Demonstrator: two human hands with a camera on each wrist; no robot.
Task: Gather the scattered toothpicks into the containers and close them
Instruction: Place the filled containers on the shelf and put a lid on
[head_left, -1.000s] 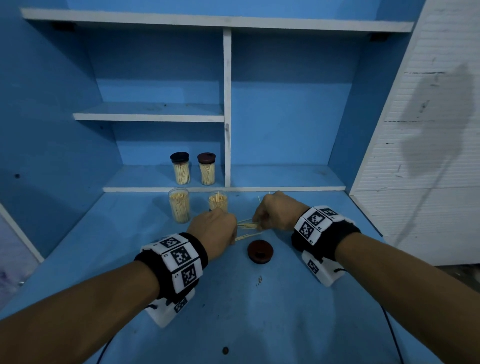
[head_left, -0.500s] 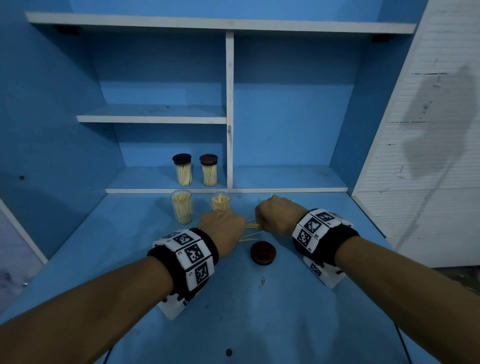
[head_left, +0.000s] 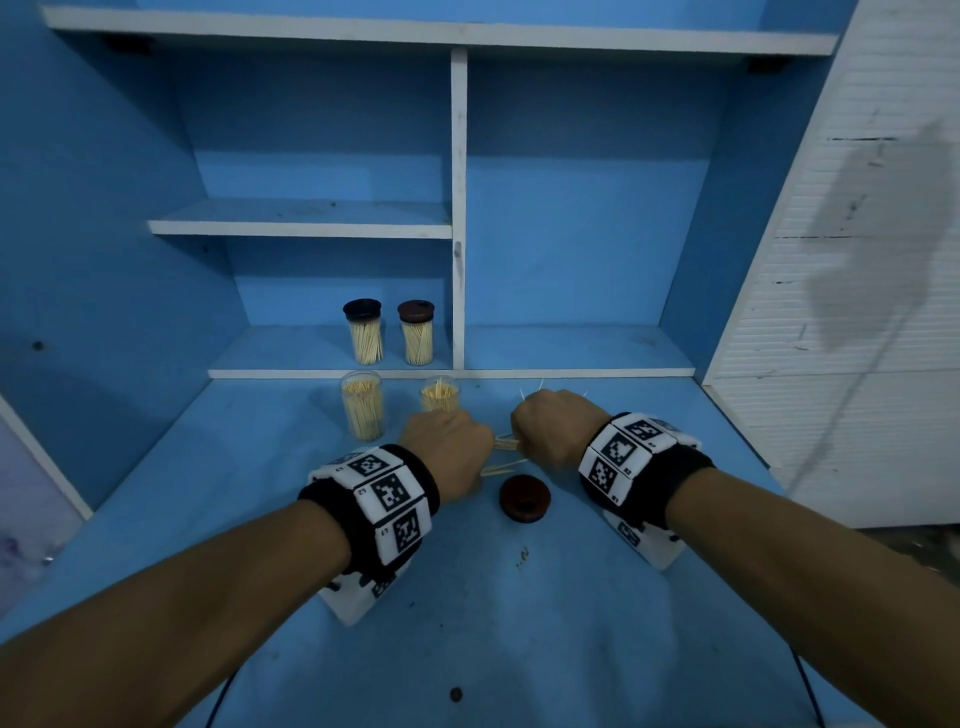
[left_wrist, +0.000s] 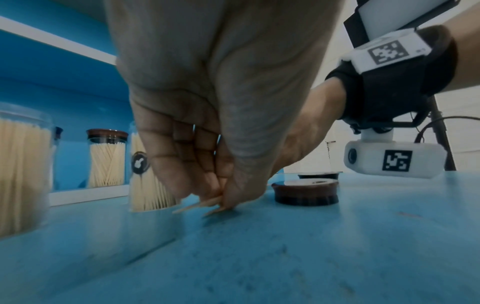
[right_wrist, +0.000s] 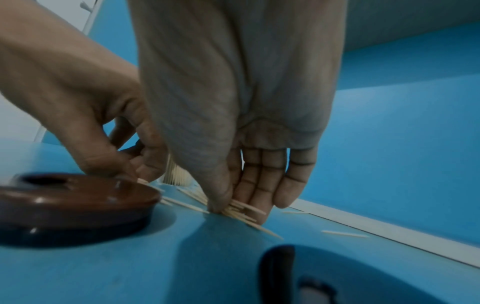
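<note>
The left hand (left_wrist: 207, 98) is pinching a few toothpicks (left_wrist: 200, 204) against the blue table (left_wrist: 259, 257). An open jar of toothpicks (left_wrist: 148, 185) is standing just behind the fingers (left_wrist: 171, 164). A brown lid (left_wrist: 306, 191) is lying to the right. The right hand (left_wrist: 311, 131) is reaching down behind it.

Both forearms reach forward — left hand (head_left: 451, 451) and right hand (head_left: 555, 427) knuckles-up, fingers pinched.

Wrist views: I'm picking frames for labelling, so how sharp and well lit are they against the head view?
Head view: dim, bluish, fairly sharp, shelf lines bowed by the wide lens. Left wrist view: left hand fills the frame, near open container blurred, toothpicks soft. Right wrist view: right hand and brown lid motion-smeared, dark shadow below.
</note>
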